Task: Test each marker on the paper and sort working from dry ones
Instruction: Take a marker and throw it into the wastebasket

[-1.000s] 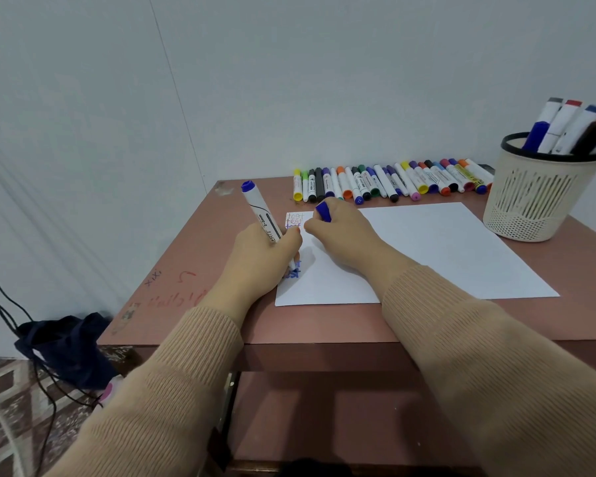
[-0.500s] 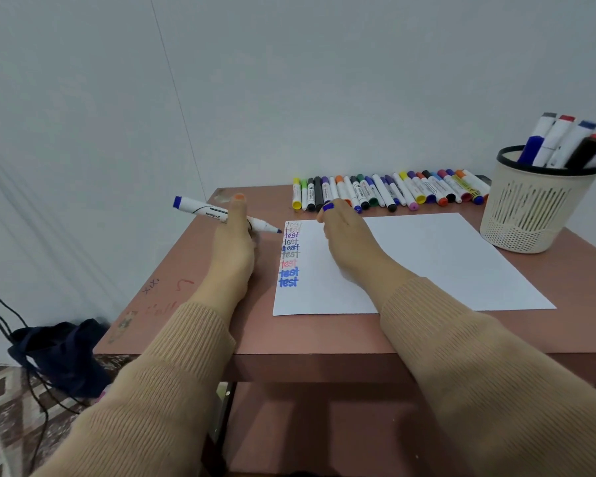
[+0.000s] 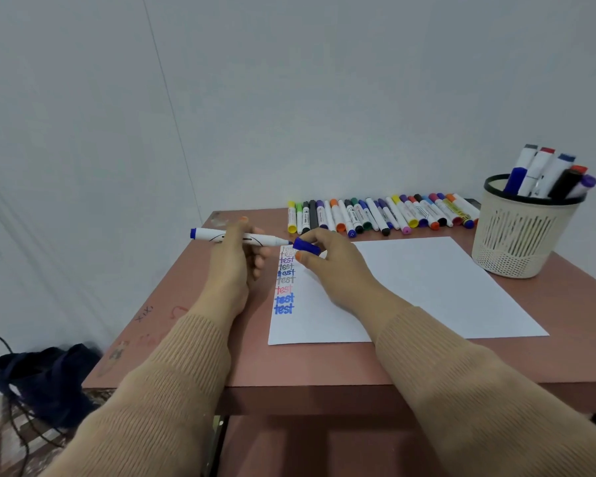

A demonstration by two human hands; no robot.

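My left hand [image 3: 233, 266] grips a white marker with a blue end [image 3: 209, 234], held level above the table with its tip pointing right. My right hand [image 3: 334, 266] pinches the marker's blue cap [image 3: 306, 246], whose mouth sits right at the tip. Below them lies the white paper [image 3: 427, 287]; a column of the word "test" [image 3: 285, 280] in several colours runs down its left edge. A row of several capped markers [image 3: 382, 213] lies along the table's far edge.
At the right stands a cream mesh basket [image 3: 520, 242] holding several markers upright. The reddish-brown table [image 3: 193, 304] has scribbles near its left edge. A dark bag [image 3: 45, 380] and cables lie on the floor at the left.
My left hand lifted the marker off the paper and turned it level. My right hand raised the blue cap from the paper up to the marker's tip.
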